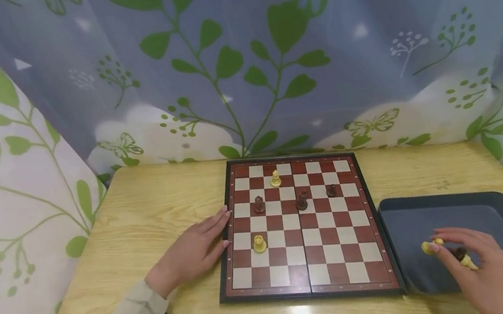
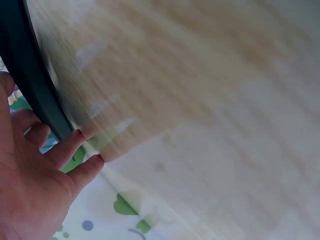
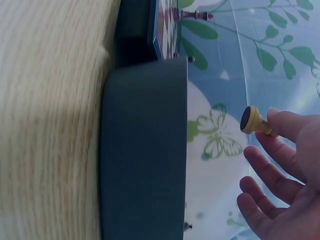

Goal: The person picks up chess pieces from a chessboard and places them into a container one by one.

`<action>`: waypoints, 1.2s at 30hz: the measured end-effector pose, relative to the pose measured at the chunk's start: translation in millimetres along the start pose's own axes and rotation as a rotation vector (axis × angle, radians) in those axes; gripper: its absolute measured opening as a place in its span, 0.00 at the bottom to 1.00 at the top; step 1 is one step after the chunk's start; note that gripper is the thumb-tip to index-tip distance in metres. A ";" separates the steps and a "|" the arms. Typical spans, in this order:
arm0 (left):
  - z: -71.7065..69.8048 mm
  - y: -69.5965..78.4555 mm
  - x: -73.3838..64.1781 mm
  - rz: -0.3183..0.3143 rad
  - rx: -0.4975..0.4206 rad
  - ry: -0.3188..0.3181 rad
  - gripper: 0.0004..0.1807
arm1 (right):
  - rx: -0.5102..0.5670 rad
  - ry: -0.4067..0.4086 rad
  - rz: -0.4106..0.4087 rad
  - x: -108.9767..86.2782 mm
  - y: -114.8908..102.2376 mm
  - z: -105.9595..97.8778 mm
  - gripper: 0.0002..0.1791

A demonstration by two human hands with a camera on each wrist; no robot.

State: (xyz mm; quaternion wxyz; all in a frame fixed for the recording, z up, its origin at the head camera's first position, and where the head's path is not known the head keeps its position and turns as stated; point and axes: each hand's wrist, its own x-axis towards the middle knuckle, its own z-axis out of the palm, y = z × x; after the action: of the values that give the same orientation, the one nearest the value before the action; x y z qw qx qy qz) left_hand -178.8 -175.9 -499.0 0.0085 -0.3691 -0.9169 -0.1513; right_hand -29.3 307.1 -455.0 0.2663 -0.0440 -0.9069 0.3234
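My right hand (image 1: pixel 485 264) is over the dark tray, pinching a yellow chess piece (image 3: pixel 256 121) between thumb and index finger. The piece lies tilted on its side, its dark round base facing outward in the right wrist view; its top is partly covered by the fingers. Beside the chessboard (image 1: pixel 306 296), my left hand (image 1: pixel 194 251) rests with extended fingers touching the left edge. On the board stand two yellow pieces, one near the back (image 1: pixel 275 179) and one at the front left (image 1: pixel 259 243), plus three dark pieces, including a dark piece (image 1: pixel 259 204) at the left.
The dark tray (image 1: pixel 440 196) sits against the board's right side on a wooden table (image 1: pixel 152 197). Inside it, a dark piece (image 1: pixel 458 253) and a yellow piece (image 1: pixel 469 262) show partly behind the right hand. A leaf-patterned curtain (image 1: pixel 236 70) hangs behind the table.
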 end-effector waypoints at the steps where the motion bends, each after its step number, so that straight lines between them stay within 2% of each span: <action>1: 0.7 0.0 0.1 0.001 -0.002 0.003 0.34 | -0.014 0.005 0.011 -0.7 2.3 -1.5 0.12; 9: -1.2 0.6 -1.8 -0.001 -0.007 -0.006 0.34 | -0.125 -0.002 0.178 -8.9 11.4 -5.7 0.12; 19: -0.4 -0.9 -2.9 -0.010 -0.003 0.004 0.34 | -0.196 0.040 0.249 -13.1 26.6 -14.5 0.12; 26: 0.5 3.5 1.0 -0.008 -0.033 -0.015 0.34 | -0.256 -0.009 0.209 -11.8 38.9 -30.1 0.11; 31: -2.4 4.2 2.0 -0.012 -0.019 -0.003 0.34 | -0.221 0.000 0.212 -9.0 41.0 -31.8 0.11; 36: -2.8 2.2 2.3 -0.008 -0.022 -0.009 0.34 | -0.237 0.017 0.170 -6.8 46.1 -31.9 0.10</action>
State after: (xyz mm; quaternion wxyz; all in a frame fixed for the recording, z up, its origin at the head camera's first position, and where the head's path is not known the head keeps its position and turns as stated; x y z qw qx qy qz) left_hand -179.2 -173.7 -495.5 -0.0001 -0.3661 -0.9167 -0.1599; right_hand -11.4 359.6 -465.6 0.2387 -0.1545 -0.9295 0.2349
